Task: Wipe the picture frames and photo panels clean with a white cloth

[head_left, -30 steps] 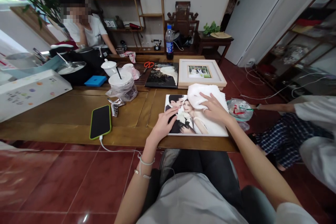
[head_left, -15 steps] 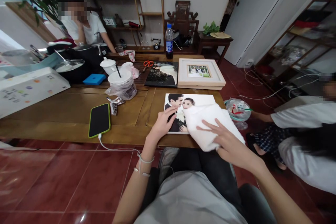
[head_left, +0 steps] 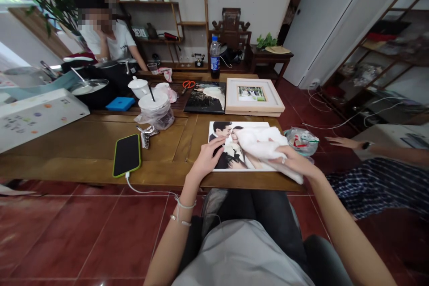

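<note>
From my head camera, I see a photo print of two people (head_left: 231, 157) lying flat near the front edge of the wooden surface (head_left: 177, 163), right before me. My left hand (head_left: 208, 154) rests on the print's left side, fingers stretched out and gripping nothing. My right hand (head_left: 293, 159) grasps a bunched white cloth (head_left: 259, 140), which covers much of the print's right half and drapes past its lower right corner.

Just behind the print lie a dark photo panel (head_left: 208, 97) and, beside it on the right, a pale-framed picture (head_left: 254, 94). Orange-handled scissors (head_left: 188, 84) sit by the panel's far left corner, and a blue-capped bottle (head_left: 215, 59) stands behind. To my left are a green-edged phone (head_left: 127, 155) with a white cable plugged in, a lidded cup with a black straw (head_left: 154, 100) in a plastic bag, and a small blue box (head_left: 119, 103).

Another person (head_left: 117, 44) sits across at the far left. On my right, a co-worker's hand (head_left: 345, 142) reaches in near a clear plastic bag (head_left: 304, 140).
</note>
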{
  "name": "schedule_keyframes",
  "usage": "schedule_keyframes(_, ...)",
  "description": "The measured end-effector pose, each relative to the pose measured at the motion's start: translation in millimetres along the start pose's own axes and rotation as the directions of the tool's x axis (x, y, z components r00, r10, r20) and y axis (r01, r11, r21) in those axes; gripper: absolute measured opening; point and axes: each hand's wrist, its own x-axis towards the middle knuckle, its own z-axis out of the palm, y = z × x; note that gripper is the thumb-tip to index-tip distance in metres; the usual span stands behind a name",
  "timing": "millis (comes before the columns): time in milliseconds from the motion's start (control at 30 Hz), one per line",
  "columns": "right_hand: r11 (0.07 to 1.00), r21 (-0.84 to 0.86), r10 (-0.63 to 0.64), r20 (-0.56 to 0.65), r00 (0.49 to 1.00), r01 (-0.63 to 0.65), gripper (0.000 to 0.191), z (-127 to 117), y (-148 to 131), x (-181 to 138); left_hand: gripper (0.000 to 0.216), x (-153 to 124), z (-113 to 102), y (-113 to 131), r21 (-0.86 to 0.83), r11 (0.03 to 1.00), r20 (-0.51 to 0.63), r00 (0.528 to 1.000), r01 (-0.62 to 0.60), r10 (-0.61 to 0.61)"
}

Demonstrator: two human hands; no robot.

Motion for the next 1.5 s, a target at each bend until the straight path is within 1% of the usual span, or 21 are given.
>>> schedule_keyframes(100,0.998,-0.056,-0.043,-0.053,0.998,0.040,0.027,-4.8,7.1,28.9,0.033,0.3,-0.2,-0.7,-0.005,1.000,0.011,1.000,0.002,-0.002)
schedule_keyframes(167,0.986,-0.156,-0.076,-0.063,0.995,0.066,0.031,-6.8,6.5,46.8,0.033,0.6,-0.1,-1.4,-0.009,1.000,0.019,1.000,0.000,0.000)
schedule_keyframes(233,0.958,-0.261,-0.130,-0.042,0.991,0.115,0.035,-5.1,3.2,61.4,0.033,0.9,0.0,-1.7,-0.009,1.000,0.018,1.000,0.001,-0.001)
schedule_keyframes(300,0.918,-0.354,-0.199,-0.016,0.980,0.180,0.041,0.7,-1.9,70.3,0.033,1.2,-0.2,-1.4,-0.004,1.000,0.017,1.000,0.007,-0.007)
schedule_keyframes(367,0.877,-0.431,-0.248,-0.024,0.969,0.213,0.048,9.4,-8.3,71.5,0.032,1.5,-0.5,-0.8,0.001,1.000,0.019,1.000,0.006,-0.006)
schedule_keyframes(433,0.852,-0.470,-0.279,-0.036,0.960,0.230,0.051,18.2,-15.5,64.9,0.032,1.6,-0.6,-0.4,0.004,1.000,0.021,1.000,0.001,-0.001)
schedule_keyframes(500,0.845,-0.465,-0.308,-0.015,0.951,0.266,0.054,25.2,-23.4,51.8,0.032,1.4,-0.2,-0.6,0.005,1.000,0.017,1.000,0.000,0.000)
schedule_keyframes(633,0.853,-0.386,-0.348,0.082,0.934,0.352,0.057,32.1,-41.5,14.1,0.032,0.5,1.1,-1.7,-0.002,1.000,0.005,1.000,-0.002,0.002)
schedule_keyframes(767,0.868,-0.304,-0.350,0.190,0.917,0.394,0.064,30.6,-61.0,-27.3,0.033,0.3,1.3,-2.1,-0.002,1.000,0.011,1.000,-0.006,0.006)
schedule_keyframes(833,0.884,-0.236,-0.347,0.250,0.904,0.404,0.059,25.9,-67.9,-45.3,0.033,0.5,1.2,-2.1,0.002,1.000,0.012,1.000,-0.004,0.004)
schedule_keyframes(933,0.918,-0.099,-0.338,0.310,0.888,0.384,0.049,16.4,-68.1,-63.6,0.032,0.7,0.8,-1.3,0.006,1.000,0.009,1.000,-0.004,0.004)
schedule_keyframes(1033,0.959,-0.015,-0.264,0.303,0.916,0.281,0.045,8.5,-52.3,-66.4,0.032,0.7,0.2,0.4,0.003,1.000,0.010,1.000,0.002,-0.002)
schedule_keyframes(1100,0.980,0.001,-0.190,0.287,0.939,0.198,0.042,5.3,-35.8,-58.5,0.032,0.6,-0.1,1.2,-0.002,1.000,0.013,1.000,0.006,-0.005)
schedule_keyframes(1167,0.992,-0.008,-0.118,0.243,0.963,0.123,0.040,2.5,-19.1,-43.5,0.032,0.7,-0.2,1.2,-0.005,1.000,0.015,1.000,0.013,-0.013)
schedule_keyframes(1233,0.998,-0.039,-0.042,0.145,0.988,0.048,0.039,-1.3,-5.8,-22.3,0.033,0.6,-0.2,0.4,-0.003,1.000,0.018,1.000,0.017,-0.017)
schedule_keyframes(1300,0.997,-0.071,0.015,0.042,0.999,-0.012,0.040,-7.1,2.7,3.2,0.033,0.5,-0.2,-0.4,0.002,1.000,0.022,1.000,0.018,-0.018)
schedule_keyframes(1400,0.994,-0.110,0.014,-0.034,0.999,-0.017,0.040,-15.4,7.1,42.5,0.034,0.4,-0.7,-0.9,0.005,1.000,0.021,1.000,0.022,-0.022)
schedule_keyframes(1500,0.988,-0.152,-0.036,-0.048,0.998,0.028,0.039,-13.9,4.6,69.4,0.034,0.2,-1.4,-0.2,0.004,1.000,0.024,0.999,0.029,-0.029)
